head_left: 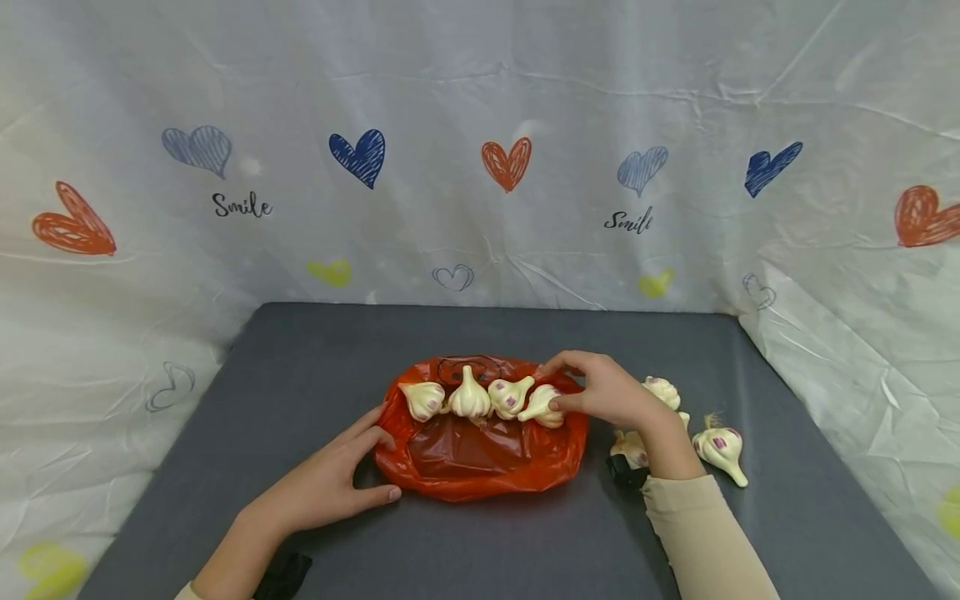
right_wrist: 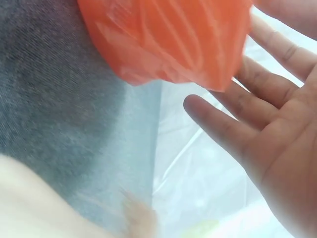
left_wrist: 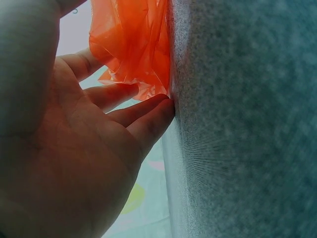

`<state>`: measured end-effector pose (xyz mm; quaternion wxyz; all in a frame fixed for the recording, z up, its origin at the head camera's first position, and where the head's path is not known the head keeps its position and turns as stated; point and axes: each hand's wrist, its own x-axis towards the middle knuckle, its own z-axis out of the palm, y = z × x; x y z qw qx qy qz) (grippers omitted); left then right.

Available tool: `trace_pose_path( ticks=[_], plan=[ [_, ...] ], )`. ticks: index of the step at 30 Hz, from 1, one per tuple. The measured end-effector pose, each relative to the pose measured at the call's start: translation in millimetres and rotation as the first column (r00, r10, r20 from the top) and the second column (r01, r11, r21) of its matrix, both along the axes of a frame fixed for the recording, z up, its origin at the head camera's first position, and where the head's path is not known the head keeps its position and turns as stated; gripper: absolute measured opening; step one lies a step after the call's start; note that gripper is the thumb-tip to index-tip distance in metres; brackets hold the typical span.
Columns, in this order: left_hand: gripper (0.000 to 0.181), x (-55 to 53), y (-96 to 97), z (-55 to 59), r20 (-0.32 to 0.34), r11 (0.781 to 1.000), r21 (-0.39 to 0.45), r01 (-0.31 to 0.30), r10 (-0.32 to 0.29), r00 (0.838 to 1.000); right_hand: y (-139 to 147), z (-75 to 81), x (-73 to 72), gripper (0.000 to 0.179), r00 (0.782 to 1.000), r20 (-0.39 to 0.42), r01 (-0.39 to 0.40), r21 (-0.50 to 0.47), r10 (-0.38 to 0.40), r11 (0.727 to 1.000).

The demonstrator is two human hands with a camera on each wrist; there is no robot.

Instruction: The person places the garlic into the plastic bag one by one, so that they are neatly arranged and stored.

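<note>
A red plastic bag (head_left: 480, 479) lies on the table with its mouth spread wide. Several white garlic bulbs sit in a row along its back part, among them an upright bulb (head_left: 469, 398). My left hand (head_left: 330, 479) rests against the bag's left side, thumb near the front edge; in the left wrist view its loosely bent fingers touch the outside of the plastic. On the other side, the thumb of my right hand (head_left: 603, 392) touches the rightmost garlic bulb (head_left: 546, 407), while its fingers reach the back rim. The right wrist view shows those fingers extended outside the bag.
More garlic bulbs lie on the grey table (head_left: 337, 358) to the right, including a purple-streaked bulb (head_left: 720, 450) and another bulb (head_left: 662, 390) partly behind my right forearm. A white curtain (head_left: 450, 100) printed with hearts hangs around the table's back and sides.
</note>
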<state>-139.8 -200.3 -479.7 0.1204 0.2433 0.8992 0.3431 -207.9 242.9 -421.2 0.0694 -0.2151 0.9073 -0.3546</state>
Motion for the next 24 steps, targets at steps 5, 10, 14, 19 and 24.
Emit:
trace_pose_path(
  ticks=[5,10,14,19,24],
  plan=[
    [0.042,1.0,-0.2,-1.3,0.002,1.0,0.003,-0.002,0.002,1.0,9,5.9,1.3,0.039,1.0,-0.005,0.015,-0.024,-0.015,1.0],
    [0.041,1.1,0.5,-0.8,-0.011,1.0,-0.004,-0.002,0.002,1.0,26,16.2,4.7,0.046,0.997,-0.017,0.077,-0.025,-0.077,0.997],
    [0.042,1.1,0.7,-0.2,-0.018,1.0,-0.005,0.001,-0.001,1.0,39,22.2,7.5,0.048,0.993,-0.015,0.119,-0.025,-0.119,0.993],
    [0.042,1.5,0.8,0.6,-0.021,1.0,-0.008,0.006,-0.006,1.0,52,26.9,11.4,0.051,0.988,-0.014,0.151,-0.02,-0.151,0.988],
    [0.042,1.5,0.5,0.4,-0.024,1.0,-0.006,0.007,-0.008,1.0,61,30.9,13.9,0.052,0.986,-0.012,0.165,-0.013,-0.165,0.986]
  ],
)
